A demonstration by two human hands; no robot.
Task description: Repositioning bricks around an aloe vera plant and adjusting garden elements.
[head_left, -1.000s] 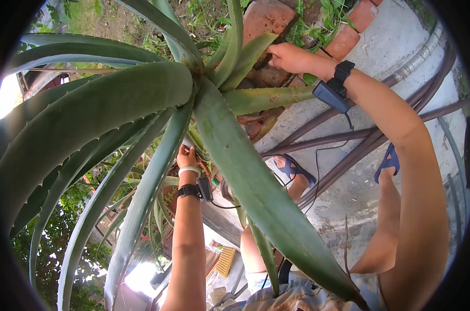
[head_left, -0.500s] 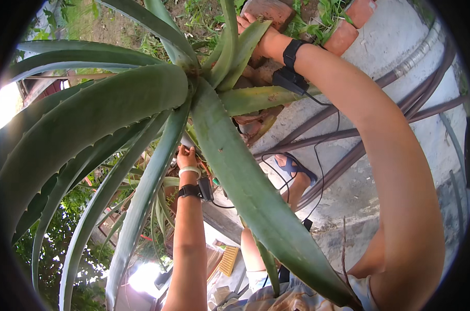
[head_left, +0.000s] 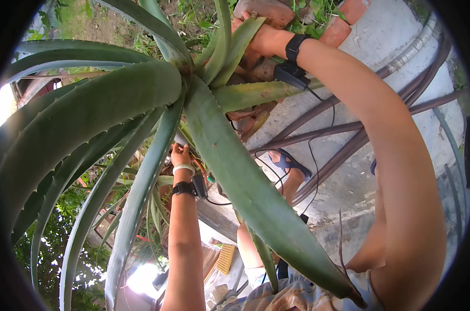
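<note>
A large aloe plant fills the left and middle, its thick spiny leaves spreading from a centre; one broad leaf (head_left: 235, 176) runs down toward my body. Below that centre, my left hand (head_left: 180, 155) has its fingers closed at the end of a pale grey piece (head_left: 181, 139), partly hidden among leaves; its kind is unclear. At the top, my right hand (head_left: 263, 41) reaches behind a short upright aloe leaf (head_left: 240, 49) beside a reddish brick (head_left: 268, 13). That leaf covers most of its fingers, so their grip is hidden. Both wrists wear black straps with small boxes.
Dark pipes (head_left: 344, 129) cross the grey concrete (head_left: 359, 192) on the right. Thin black cables hang from the wrist boxes. More bricks (head_left: 336, 32) border the weedy soil at the top. My sandalled foot (head_left: 292, 165) stands on the concrete. A yellow brush-like object (head_left: 225, 259) lies below.
The view has shifted slightly, moving the plant a little left. My right hand sits lower behind the short leaf, with its fingers more covered. My left hand keeps its place beneath the plant's centre.
</note>
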